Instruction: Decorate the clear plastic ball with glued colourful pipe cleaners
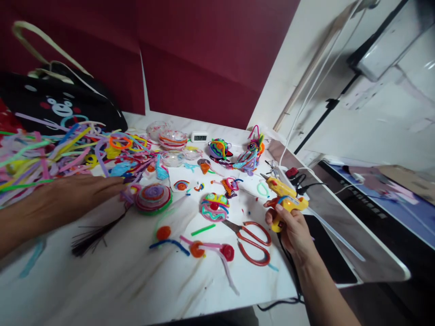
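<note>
My right hand (292, 232) is closed round the handle of a yellow hot glue gun (284, 195), nozzle pointing up-left over the white table (112, 280). My left hand (73, 195) reaches flat across the table with fingers stretched out, fingertips at the edge of a big pile of coloured pipe cleaners (50, 151) and close to a coiled pink-and-green spiral disc (153, 198). It holds nothing that I can see. Red-handled scissors (252, 241) lie just left of my right hand. A striped pipe-cleaner dome (214, 206) sits mid-table.
A black cartoon-bear bag (63, 106) stands back left. Clear bowls (172, 139), a small white clock (199, 136) and two pipe-cleaner figures (249, 154) stand at the back. A bundle of thin black wires (91, 236) lies front left. The glue gun's cable hangs off the table's right edge.
</note>
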Action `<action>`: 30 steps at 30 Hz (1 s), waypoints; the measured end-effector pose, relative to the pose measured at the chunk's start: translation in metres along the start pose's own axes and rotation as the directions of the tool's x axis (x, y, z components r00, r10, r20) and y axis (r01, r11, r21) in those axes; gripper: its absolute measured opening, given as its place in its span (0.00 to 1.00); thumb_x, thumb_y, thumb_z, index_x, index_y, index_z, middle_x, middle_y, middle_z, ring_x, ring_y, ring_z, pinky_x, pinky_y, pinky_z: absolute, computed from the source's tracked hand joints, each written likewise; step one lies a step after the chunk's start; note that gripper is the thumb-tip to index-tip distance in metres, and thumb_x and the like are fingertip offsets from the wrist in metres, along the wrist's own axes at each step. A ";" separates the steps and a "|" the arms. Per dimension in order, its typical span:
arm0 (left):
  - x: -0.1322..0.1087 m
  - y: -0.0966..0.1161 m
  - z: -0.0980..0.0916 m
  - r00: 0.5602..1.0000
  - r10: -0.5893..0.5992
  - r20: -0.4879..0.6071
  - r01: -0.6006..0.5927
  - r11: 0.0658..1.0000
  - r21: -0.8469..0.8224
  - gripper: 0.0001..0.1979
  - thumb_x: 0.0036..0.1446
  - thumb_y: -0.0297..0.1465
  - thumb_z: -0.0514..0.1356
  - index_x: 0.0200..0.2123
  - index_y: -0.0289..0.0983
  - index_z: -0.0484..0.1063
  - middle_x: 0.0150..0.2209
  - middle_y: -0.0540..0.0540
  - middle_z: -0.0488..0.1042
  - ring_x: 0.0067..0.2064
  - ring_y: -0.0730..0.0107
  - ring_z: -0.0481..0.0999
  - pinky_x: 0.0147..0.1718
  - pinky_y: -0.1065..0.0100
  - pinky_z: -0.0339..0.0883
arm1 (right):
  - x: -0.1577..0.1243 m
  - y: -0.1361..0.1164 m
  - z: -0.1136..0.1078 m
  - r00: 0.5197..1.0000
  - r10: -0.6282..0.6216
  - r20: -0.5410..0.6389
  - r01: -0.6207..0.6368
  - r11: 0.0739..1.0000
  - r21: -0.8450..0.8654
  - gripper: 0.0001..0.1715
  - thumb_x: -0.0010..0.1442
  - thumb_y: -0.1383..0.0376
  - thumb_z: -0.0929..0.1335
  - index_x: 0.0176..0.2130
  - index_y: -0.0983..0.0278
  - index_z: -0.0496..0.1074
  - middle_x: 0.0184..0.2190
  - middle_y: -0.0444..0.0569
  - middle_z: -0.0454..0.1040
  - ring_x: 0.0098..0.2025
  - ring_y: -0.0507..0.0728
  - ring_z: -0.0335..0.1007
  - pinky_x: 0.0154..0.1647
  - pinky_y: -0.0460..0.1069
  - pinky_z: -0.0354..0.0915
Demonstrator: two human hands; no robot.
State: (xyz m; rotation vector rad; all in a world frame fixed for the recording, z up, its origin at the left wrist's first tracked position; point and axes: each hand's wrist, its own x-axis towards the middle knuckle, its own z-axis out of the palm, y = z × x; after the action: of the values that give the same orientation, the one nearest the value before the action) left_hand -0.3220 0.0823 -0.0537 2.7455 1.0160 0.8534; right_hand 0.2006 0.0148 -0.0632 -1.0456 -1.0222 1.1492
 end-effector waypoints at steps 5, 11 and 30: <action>0.025 0.040 0.020 0.980 -0.114 -0.164 0.157 0.947 0.280 0.16 0.62 0.35 0.52 0.50 0.47 0.73 0.49 0.52 0.75 0.43 0.64 0.77 0.42 0.67 0.72 | 0.000 0.000 0.001 1.000 0.020 0.003 -0.020 0.999 -0.033 0.14 0.60 0.56 0.72 0.36 0.66 0.76 0.21 0.47 0.73 0.22 0.50 0.64 0.23 0.45 0.57; 0.098 0.126 0.068 0.992 -0.088 0.092 0.092 0.995 -0.031 0.21 0.62 0.34 0.57 0.58 0.38 0.67 0.56 0.42 0.72 0.58 0.59 0.71 0.57 0.61 0.65 | -0.002 -0.003 0.003 1.000 0.029 0.007 -0.029 0.999 -0.038 0.14 0.59 0.56 0.72 0.35 0.66 0.77 0.21 0.47 0.73 0.22 0.50 0.65 0.24 0.45 0.58; 0.151 0.112 0.122 0.912 -0.096 0.399 0.114 0.993 -0.022 0.42 0.43 0.34 0.70 0.62 0.38 0.61 0.60 0.36 0.70 0.59 0.48 0.71 0.56 0.55 0.64 | -0.009 -0.009 0.004 0.996 0.069 0.056 -0.073 0.995 0.072 0.17 0.58 0.55 0.73 0.37 0.68 0.77 0.21 0.48 0.74 0.23 0.51 0.65 0.24 0.45 0.59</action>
State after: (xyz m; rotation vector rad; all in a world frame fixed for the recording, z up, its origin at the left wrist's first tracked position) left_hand -0.0983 0.1025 -0.0543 2.6378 1.0301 0.2754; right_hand 0.1975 0.0052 -0.0539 -1.0034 -0.9834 1.2698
